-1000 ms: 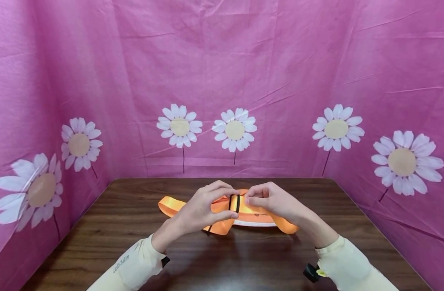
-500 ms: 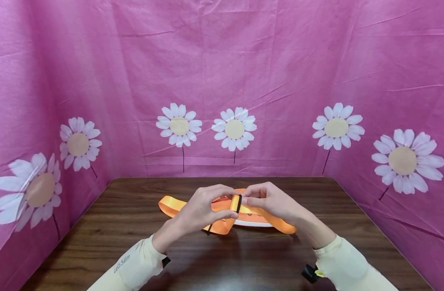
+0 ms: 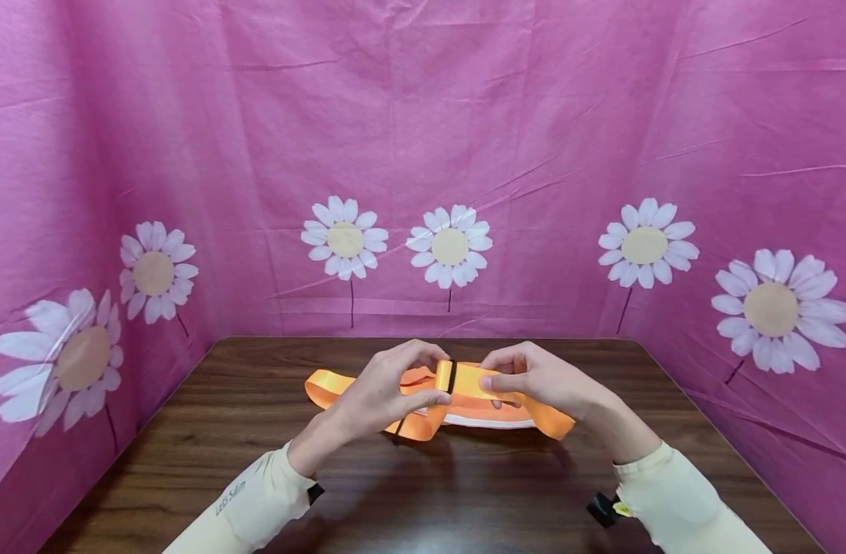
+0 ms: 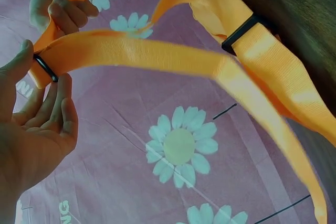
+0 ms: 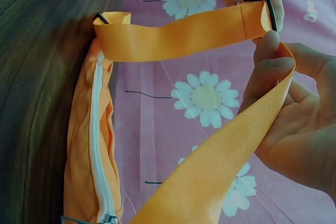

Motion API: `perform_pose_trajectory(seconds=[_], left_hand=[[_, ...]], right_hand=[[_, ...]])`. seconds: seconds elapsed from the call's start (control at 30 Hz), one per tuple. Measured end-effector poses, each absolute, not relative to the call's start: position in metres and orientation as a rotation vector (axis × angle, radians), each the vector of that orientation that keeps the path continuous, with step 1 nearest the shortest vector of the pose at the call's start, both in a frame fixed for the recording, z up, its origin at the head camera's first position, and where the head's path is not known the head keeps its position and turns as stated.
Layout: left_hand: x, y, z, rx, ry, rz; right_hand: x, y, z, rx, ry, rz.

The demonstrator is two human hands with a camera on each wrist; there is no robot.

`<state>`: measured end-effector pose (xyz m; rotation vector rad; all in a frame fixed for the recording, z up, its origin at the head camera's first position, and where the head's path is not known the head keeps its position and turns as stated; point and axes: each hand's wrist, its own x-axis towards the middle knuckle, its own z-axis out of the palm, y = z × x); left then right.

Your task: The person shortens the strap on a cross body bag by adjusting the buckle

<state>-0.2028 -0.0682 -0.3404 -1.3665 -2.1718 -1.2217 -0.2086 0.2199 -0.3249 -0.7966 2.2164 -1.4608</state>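
Head view: an orange zippered pouch point(image 3: 481, 410) is seen lying on the dark wood table point(image 3: 256, 462), toward the far edge and midway between left and right, its white zipper point(image 3: 492, 422) turned to the near side. Above it, an orange webbing strap point(image 3: 467, 382) is held raised. By the left hand point(image 3: 377, 388) a black slide buckle point(image 3: 452, 377) is pinched, thumb at the near end of its frame and fingertips at the far end. By the right hand point(image 3: 543, 385) the webbing just to the right of that buckle is pinched between thumb and fingers. A loop of the strap is left loose beyond the left hand, and another length is let droop on the right. In the left wrist view a second black slider point(image 4: 242, 32) can be made out on the strap.

The webbing can be judged light, pliant and rather smooth, liable to twist or sag wherever it is unsupported; it is best taken flat across its full width, close to the buckle. The buckle looks stiff and thin, so it would be steadied best by its two ends, with the slot left uncovered. The pouch seems soft and slack, unlikely to be harmed by handling; what it contains cannot be told.
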Motion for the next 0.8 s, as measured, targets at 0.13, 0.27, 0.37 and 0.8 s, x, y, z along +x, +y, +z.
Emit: perform_pose_trajectory(seconds=[0.13,0.27,0.37,0.8], left_hand=[[-0.203,-0.067,-0.341,-1.382,-2.190,-1.201],[-0.204,-0.066,-0.342,-1.432,-2.160,-1.152],[-0.204,-0.064,-0.344,-1.450,-2.151,-1.118],[-0.200,-0.066,-0.344,-1.293,-2.215,-1.021]], right_hand=[[-0.209,0.218,-0.327,-0.823,2.156,-1.505],[-0.207,0.214,-0.329,-0.828,2.104,-1.556],[-0.206,0.209,-0.331,-0.841,2.078,-1.579],[-0.207,0.207,-0.332,-0.794,2.071,-1.602]])
